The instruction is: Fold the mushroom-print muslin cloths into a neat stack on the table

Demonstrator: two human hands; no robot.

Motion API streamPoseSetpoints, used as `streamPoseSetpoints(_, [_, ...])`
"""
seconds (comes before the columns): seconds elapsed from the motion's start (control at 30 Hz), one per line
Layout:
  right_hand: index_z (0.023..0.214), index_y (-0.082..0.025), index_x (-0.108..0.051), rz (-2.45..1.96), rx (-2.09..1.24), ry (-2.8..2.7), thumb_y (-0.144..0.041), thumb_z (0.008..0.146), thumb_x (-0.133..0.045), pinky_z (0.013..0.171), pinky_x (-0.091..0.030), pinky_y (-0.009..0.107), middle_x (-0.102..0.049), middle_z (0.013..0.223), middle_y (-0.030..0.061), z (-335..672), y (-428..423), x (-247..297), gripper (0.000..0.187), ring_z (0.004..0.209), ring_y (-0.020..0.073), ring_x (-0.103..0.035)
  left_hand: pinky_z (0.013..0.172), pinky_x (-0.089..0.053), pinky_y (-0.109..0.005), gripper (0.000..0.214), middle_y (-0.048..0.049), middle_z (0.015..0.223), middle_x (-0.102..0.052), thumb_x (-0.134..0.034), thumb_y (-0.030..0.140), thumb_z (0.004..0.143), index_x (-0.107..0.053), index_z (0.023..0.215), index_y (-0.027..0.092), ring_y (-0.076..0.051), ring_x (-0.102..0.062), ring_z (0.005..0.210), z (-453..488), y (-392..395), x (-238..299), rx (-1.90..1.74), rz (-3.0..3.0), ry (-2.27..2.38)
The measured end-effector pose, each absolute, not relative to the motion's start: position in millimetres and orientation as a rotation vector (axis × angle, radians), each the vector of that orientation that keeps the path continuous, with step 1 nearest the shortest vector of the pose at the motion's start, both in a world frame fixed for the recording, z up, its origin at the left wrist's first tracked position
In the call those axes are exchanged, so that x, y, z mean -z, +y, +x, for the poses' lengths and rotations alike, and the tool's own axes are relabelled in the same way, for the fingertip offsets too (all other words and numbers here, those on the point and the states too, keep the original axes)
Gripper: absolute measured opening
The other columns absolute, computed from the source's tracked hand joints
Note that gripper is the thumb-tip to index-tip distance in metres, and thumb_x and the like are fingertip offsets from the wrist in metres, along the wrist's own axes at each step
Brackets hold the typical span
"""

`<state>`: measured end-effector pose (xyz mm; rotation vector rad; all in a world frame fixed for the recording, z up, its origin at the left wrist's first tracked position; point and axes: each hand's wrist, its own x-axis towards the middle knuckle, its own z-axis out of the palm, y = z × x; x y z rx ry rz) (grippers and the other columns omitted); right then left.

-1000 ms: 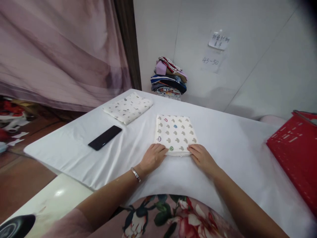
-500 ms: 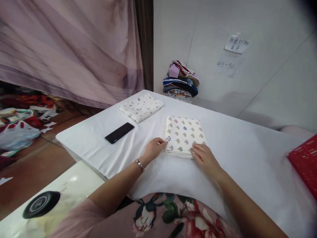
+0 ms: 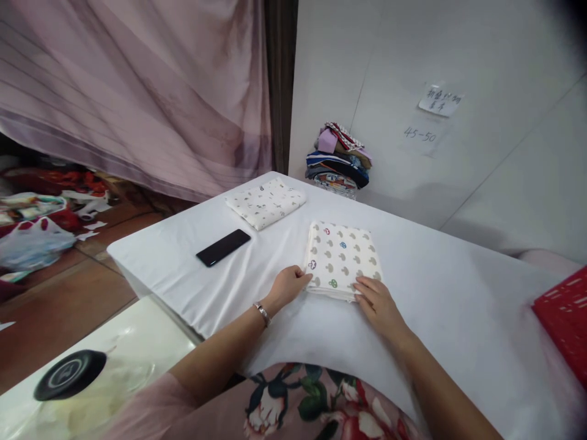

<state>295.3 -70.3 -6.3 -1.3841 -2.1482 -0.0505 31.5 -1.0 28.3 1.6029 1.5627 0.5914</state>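
A folded white cloth with a mushroom print (image 3: 343, 256) lies in a neat square on the white-covered table (image 3: 440, 293). At its near left corner, my left hand (image 3: 288, 288) is closed, thumb and fingers pinching the cloth's edge. My right hand (image 3: 376, 303) rests at the near right corner, fingers on top of the cloth and thumb by its front edge. Farther back and to the left lies a second folded white cloth (image 3: 266, 203) with a small scattered print; neither hand touches it.
A black phone (image 3: 224, 247) lies on the table's left part. A stack of folded clothes (image 3: 340, 160) stands beyond the far edge by the wall. To the right is a red plastic basket (image 3: 564, 318). A round black object (image 3: 70, 374) sits on a pale surface at lower left.
The view has shifted slightly, so everything sits a little lower in the picture. Both hands stay at the near corners of the mushroom cloth, almost unmoved relative to it.
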Motion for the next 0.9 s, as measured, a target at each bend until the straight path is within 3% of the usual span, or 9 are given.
streamPoseSetpoints(0.17, [0.112,-0.021,-0.061,-1.384,0.074,-2.142,-0.027,0.090,-0.046,0.095,-0.042,0.047,-0.058,0.119,0.0093,295,-70,11,0.027,0.112,0.0250,-0.052,0.057,-0.037,-0.024,0.028,-0.0008,0.075,-0.061,-0.057,0.047,0.073,-0.053,0.078,0.021,-0.015,-0.055,0.066,36,4,-27,-0.647,1.624,1.620])
streamPoseSetpoints(0.4, [0.112,-0.020,-0.061,-1.395,0.087,-2.144,-0.027,0.090,-0.046,0.095,-0.042,0.046,-0.058,0.119,0.0104,294,-70,13,0.028,0.112,0.0247,-0.052,0.056,-0.034,-0.022,0.019,0.0023,0.068,-0.057,-0.054,0.038,0.076,-0.049,0.071,0.020,-0.012,-0.051,0.062,46,7,-24,-0.795,1.696,1.549])
streamPoseSetpoints(0.57, [0.112,-0.020,-0.061,-1.395,0.101,-2.145,-0.026,0.090,-0.045,0.096,-0.042,0.046,-0.059,0.119,0.0105,293,-70,14,0.028,0.112,0.0250,-0.052,0.052,-0.032,-0.022,0.022,0.0029,0.060,-0.053,-0.054,0.037,0.076,-0.047,0.065,0.020,-0.011,-0.048,0.055,42,9,-21,-0.664,1.582,1.572])
streamPoseSetpoints(0.9, [0.115,-0.023,-0.060,-1.375,0.135,-2.160,-0.029,0.090,-0.043,0.096,-0.042,0.048,-0.059,0.119,0.0103,295,-69,17,0.030,0.113,0.0256,-0.053,0.051,-0.032,-0.022,0.020,0.0010,0.064,-0.058,-0.053,0.036,0.076,-0.051,0.066,0.020,-0.013,-0.052,0.060,39,11,-11,-0.674,1.656,1.603])
